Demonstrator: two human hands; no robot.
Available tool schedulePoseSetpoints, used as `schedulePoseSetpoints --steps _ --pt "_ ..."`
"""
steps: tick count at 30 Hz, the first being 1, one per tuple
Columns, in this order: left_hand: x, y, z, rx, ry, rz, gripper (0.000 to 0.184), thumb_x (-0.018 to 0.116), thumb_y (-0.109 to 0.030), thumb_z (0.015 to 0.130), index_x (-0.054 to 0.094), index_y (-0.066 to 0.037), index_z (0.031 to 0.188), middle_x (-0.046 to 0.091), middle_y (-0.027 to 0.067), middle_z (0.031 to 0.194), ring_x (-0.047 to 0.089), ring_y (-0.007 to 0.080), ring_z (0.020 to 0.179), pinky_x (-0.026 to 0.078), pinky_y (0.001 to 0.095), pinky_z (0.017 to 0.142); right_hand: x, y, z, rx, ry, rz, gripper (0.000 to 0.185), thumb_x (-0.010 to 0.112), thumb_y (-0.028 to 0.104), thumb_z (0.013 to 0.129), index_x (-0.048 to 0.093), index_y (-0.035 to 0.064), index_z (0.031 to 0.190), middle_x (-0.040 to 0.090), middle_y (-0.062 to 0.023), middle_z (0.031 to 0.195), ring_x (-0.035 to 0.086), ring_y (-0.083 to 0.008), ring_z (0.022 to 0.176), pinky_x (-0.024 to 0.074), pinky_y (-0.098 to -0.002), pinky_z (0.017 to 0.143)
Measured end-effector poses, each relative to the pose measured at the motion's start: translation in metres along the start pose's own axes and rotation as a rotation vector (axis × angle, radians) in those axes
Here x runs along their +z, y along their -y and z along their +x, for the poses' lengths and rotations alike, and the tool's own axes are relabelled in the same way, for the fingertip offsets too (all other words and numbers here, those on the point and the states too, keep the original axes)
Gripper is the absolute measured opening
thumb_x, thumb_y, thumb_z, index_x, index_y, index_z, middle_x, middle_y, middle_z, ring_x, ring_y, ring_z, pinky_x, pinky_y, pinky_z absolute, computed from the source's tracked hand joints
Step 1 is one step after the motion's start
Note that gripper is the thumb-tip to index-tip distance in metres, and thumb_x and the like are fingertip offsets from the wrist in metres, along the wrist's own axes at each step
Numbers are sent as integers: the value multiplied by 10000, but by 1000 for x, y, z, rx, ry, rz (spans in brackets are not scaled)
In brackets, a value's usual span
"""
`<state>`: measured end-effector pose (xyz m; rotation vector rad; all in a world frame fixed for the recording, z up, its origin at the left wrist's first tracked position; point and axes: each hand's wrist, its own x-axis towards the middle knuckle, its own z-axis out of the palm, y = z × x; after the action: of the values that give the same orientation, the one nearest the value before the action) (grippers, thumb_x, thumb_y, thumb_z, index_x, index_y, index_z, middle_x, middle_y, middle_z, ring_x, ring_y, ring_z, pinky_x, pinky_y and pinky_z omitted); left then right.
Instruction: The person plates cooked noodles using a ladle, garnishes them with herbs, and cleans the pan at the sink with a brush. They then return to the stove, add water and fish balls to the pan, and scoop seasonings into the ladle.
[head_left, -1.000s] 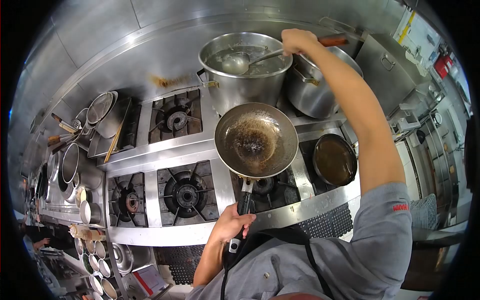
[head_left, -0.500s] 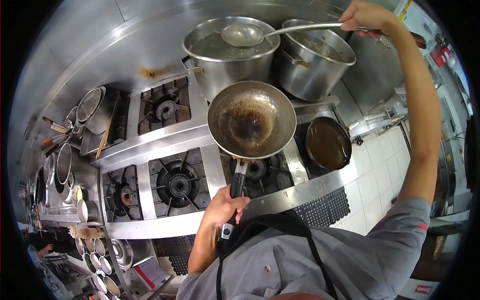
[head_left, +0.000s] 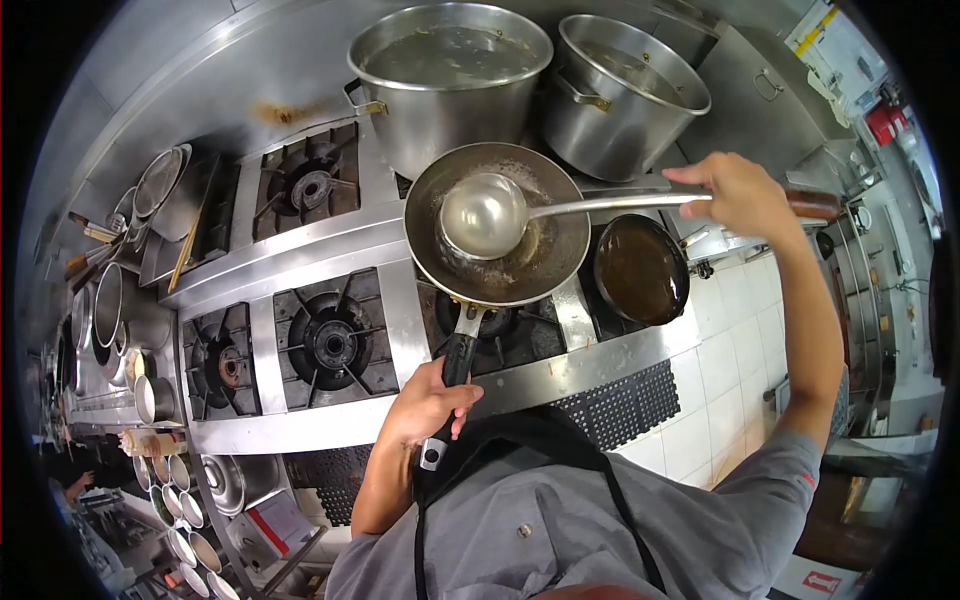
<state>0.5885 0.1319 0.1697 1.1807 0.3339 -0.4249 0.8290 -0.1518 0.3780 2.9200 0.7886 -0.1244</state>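
My left hand (head_left: 428, 405) is closed round the black handle of a frying pan (head_left: 430, 262), which is held over the front burners. Its inside is browned and wet-looking. My right hand (head_left: 738, 196) grips the long handle of a metal ladle (head_left: 484, 216), whose bowl is over the pan's middle. Whether the bowl touches the pan I cannot tell. Behind the pan stand a large stockpot (head_left: 440, 110) of cloudy liquid and a second stockpot (head_left: 630, 100), also holding liquid. Below my right forearm a dark pan (head_left: 640, 270) with brown liquid sits on the stove.
Gas burners (head_left: 335, 343) line the stove at the left. A pot with strainers (head_left: 165, 185) and several utensils stand at the far left, above small metal containers (head_left: 185, 510). A black rubber mat (head_left: 620, 408) lies on the tiled floor beyond the stove's front edge.
My right hand has brought the ladle down from above the large stockpot to the frying pan. My left hand still holds the pan, and the whole view has shifted a little.
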Motion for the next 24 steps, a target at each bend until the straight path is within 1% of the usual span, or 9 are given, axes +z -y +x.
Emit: schedulePoseSetpoints --steps 3,5,11,13,15,17,20,23,24 --pt "-5 -2 1 -16 11 6 188 653 0 823 467 -27 816 495 34 590 510 136 440 415 290 381 4 14 -19 -76 -161 -163 396 766 195 774 720 213 1167 666 -85 940 650 -271 876 497 -412 727" --pt "-9 -3 2 -39 34 13 202 669 -22 834 467 -32 825 508 31 606 523 133 463 426 288 395 -11 19 -30 -246 -585 -515 406 745 184 768 709 243 1169 630 -38 866 634 -250 815 494 -398 687" --pt "-16 -6 2 -21 30 33 187 663 -16 831 477 -17 821 511 44 584 515 138 442 411 291 386 -62 18 23 -229 -1056 -782 405 707 162 763 683 203 1166 587 -30 861 615 -213 794 490 -353 661" --pt "-17 -6 2 -16 17 29 171 655 -7 822 487 -9 794 519 60 565 505 146 422 402 293 381 -65 19 78 -311 -1081 -923 407 733 160 816 673 177 1218 565 -1 785 571 -148 682 455 -293 577" --pt "-18 -4 3 -21 17 34 168 653 -12 823 488 -10 792 518 58 566 507 145 426 403 293 385 -60 61 120 -297 -1154 -923 99 654 148 821 709 67 825 596 -44 688 587 -169 624 448 -314 574" --pt "-18 -4 4 -26 15 31 165 651 -18 824 490 -11 791 517 57 568 508 144 429 405 293 389 -36 76 170 -224 -1022 -844 112 629 144 773 711 68 772 623 -100 763 631 -240 729 479 -351 664" --pt "-19 -3 4 -19 -1 52 158 644 -25 823 489 -18 790 505 41 580 512 134 443 410 292 399 -12 88 219 -370 -956 -836 126 627 155 783 712 70 748 620 -112 725 637 -241 688 481 -356 615" --pt "-22 -2 8 -12 8 76 166 643 -15 817 481 -21 784 501 36 584 509 132 441 405 290 393 -10 100 241 -270 -789 -710 114 657 155 766 727 68 742 675 -146 765 675 -262 707 498 -399 594" --pt "-23 -1 9 -22 -7 63 166 642 -8 813 480 -22 782 498 33 585 508 131 440 402 288 388 -16 103 243 -242 -619 -575 122 669 158 760 735 55 758 694 -163 792 689 -266 720 509 -412 596"
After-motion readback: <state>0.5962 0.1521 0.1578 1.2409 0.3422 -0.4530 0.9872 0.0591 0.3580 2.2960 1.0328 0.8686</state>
